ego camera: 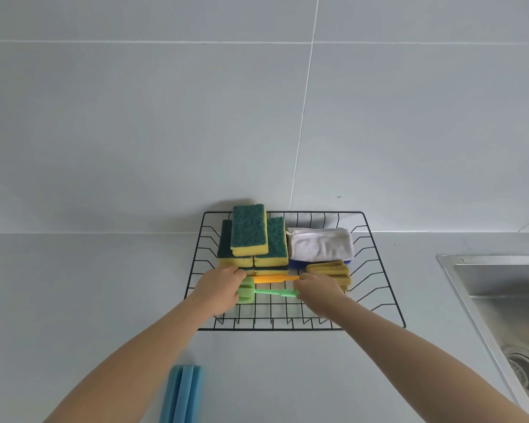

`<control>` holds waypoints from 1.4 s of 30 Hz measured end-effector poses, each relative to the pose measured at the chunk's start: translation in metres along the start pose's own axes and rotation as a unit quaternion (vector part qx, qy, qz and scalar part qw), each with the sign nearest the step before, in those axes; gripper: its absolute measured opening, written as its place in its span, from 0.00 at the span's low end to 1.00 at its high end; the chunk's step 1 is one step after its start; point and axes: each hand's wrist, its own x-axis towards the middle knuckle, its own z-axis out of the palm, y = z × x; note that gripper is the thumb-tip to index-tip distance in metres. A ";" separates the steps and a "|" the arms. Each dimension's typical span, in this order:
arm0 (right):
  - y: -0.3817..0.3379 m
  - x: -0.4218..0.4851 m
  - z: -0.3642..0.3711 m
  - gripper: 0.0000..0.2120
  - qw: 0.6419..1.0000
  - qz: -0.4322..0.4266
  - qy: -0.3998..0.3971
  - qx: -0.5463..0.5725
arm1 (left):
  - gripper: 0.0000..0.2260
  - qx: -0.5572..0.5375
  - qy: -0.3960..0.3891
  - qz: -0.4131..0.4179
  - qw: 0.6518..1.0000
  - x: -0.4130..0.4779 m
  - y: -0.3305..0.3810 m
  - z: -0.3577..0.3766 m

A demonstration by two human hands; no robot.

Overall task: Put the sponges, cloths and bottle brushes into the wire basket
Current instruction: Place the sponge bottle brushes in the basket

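Green bottle brush (268, 292) held low inside the wire basket (388, 288), long axis running left to right, parallel to the basket's front rim. Left hand (219, 290) is closed on the foam head; right hand (318, 289) is closed on the handle end. Both hands lie equally near, so the likely next move is a straight lowering and release. Toward the basket's back wall, an orange brush (275, 278) lies just beside and parallel to the green one; behind it stand stacked sponges (251, 236) at back left and folded cloths (319, 244) at back right. The basket floor nearer the front rim appears free. 1 blue brush (182, 392) remains outside, in front of the basket, long axis roughly front to back, nearer the left arm.
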 end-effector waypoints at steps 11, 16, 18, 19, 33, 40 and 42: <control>-0.008 0.005 -0.001 0.16 1.000 -0.001 -0.005 0.010 | 0.12 0.013 -0.006 -0.020 1.000 0.004 0.002 0.011; -0.011 -0.001 -0.008 0.17 0.993 0.038 -0.003 0.113 | 0.24 0.013 -0.010 0.005 1.000 -0.005 -0.002 0.007; -0.013 -0.006 -0.015 0.20 0.985 0.054 0.006 0.161 | 0.27 0.014 -0.002 0.011 1.000 -0.012 -0.002 0.002; -0.015 -0.009 -0.019 0.21 0.982 0.060 0.015 0.181 | 0.28 0.010 -0.002 0.012 1.000 -0.017 -0.002 -0.002; -0.082 -0.080 -0.064 0.38 0.986 -0.054 0.072 0.141 | 0.31 -0.053 0.057 -0.140 0.987 -0.124 -0.008 -0.006; -0.129 -0.089 -0.062 0.42 0.987 -0.151 0.026 0.054 | 0.31 -0.089 0.036 -0.212 0.973 -0.190 0.000 0.025; -0.143 -0.086 -0.057 0.43 0.983 -0.182 0.013 0.022 | 0.31 -0.094 0.019 -0.237 0.967 -0.206 0.002 0.038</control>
